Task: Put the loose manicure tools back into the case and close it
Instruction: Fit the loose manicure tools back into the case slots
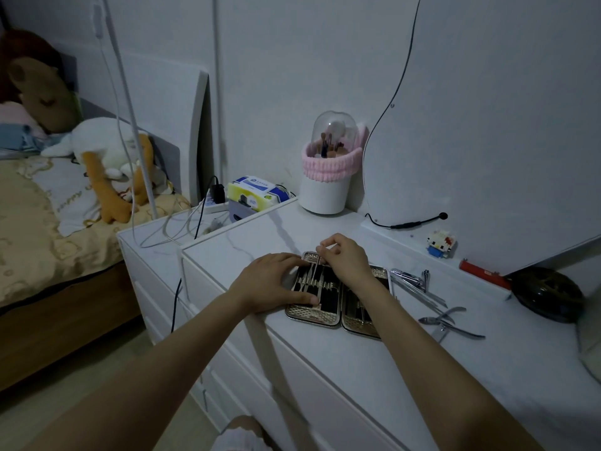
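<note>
A gold-edged manicure case (325,315) lies open in two halves on the white dresser top (374,362). Several thin metal tools sit in the slots of its left half. My left hand (276,283) rests flat on that left half, fingers straight, thumb along the near edge. Over the case's far end, my right hand (346,255) pinches a slim metal tool (314,266) that slants down into the slots. To the right of the case lie loose tools: nail clippers and a long file (419,284), and cuticle nippers (450,322).
A brush holder with a pink band and clear dome (328,170) stands at the back. A black round object (548,292), a red tube (484,274) and a small block figure (440,244) sit at the right. Tissue packs (253,192), a power strip and cables lie left of the dresser, beside a bed.
</note>
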